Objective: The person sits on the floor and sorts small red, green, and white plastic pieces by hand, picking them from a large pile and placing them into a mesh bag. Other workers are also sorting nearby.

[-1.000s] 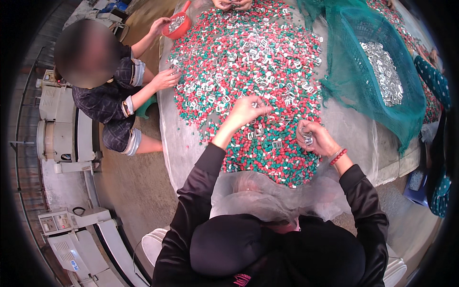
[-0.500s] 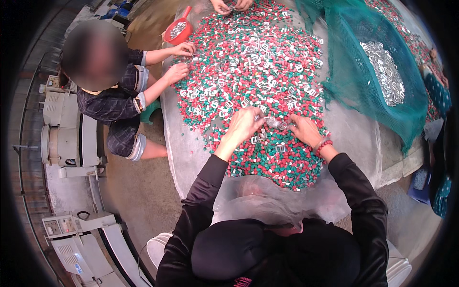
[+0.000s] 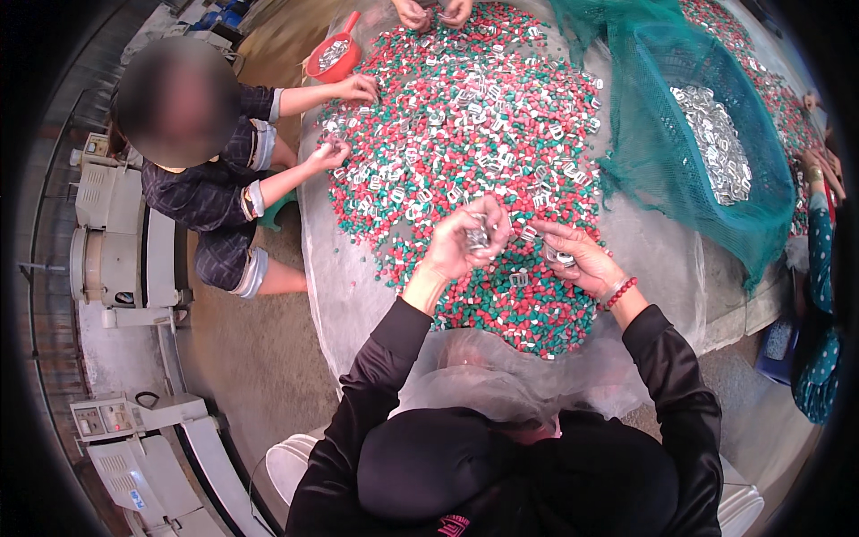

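My left hand (image 3: pixel 455 243) is turned partly palm up over the pile, fingers curled round several silver metal buckles (image 3: pixel 479 234). To its right, my right hand (image 3: pixel 586 259) has its index finger stretched out toward the pile. A few more metal buckles (image 3: pixel 560 257) lie in its curled fingers and palm. Below both hands spreads a wide pile of small red, green and white cone-like pieces (image 3: pixel 510 309), with many silver buckles scattered through it. One loose buckle (image 3: pixel 519 280) rests on the pile between my hands and my body.
A person (image 3: pixel 210 188) sits at the left, both hands over the pile's edge. Another person's hands (image 3: pixel 429 13) work at the far edge. A red colander (image 3: pixel 333 57) holds buckles. Green netting surrounds a teal basket (image 3: pixel 658 67) of buckles at right. Clear plastic sheeting (image 3: pixel 501 380) hangs before me.
My hands have moved apart and turned, showing the buckles in both. The seated person's left-side hands have shifted and lifted slightly. At far right, another person's arm has come further into view.
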Demonstrator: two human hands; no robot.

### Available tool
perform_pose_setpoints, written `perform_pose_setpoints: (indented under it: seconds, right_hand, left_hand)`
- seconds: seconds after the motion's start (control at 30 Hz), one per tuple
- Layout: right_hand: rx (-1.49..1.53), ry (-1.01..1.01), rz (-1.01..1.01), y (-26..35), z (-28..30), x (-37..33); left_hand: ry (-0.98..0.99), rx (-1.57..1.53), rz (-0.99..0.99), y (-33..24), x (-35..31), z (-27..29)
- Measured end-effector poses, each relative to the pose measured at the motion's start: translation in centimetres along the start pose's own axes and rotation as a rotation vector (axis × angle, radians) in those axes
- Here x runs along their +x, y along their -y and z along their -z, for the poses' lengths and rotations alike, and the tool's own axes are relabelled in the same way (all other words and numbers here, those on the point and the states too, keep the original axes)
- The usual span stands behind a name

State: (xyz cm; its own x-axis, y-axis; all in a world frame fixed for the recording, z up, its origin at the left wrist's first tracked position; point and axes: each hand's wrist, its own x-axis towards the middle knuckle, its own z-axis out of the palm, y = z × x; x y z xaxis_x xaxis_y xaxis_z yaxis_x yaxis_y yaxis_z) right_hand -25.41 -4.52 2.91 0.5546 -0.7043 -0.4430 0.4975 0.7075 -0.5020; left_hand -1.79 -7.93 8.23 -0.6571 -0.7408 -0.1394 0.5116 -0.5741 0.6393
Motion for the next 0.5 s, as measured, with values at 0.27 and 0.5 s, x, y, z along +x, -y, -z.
perform_pose_setpoints:
  seconds: [0.27, 0.5]
  right_hand:
    - [0.074, 0.055, 0.001, 0.2, 0.7, -0.8]
    - [-0.084, -0.012, -0.07, -0.5, 1.0, -0.1]
  left_hand:
    - [-0.482, 0.789, 0.05, -1.4, 0.9, 4.6]
    - [-0.486, 1.788, 0.172, 2.7, 2.7, 6.3]
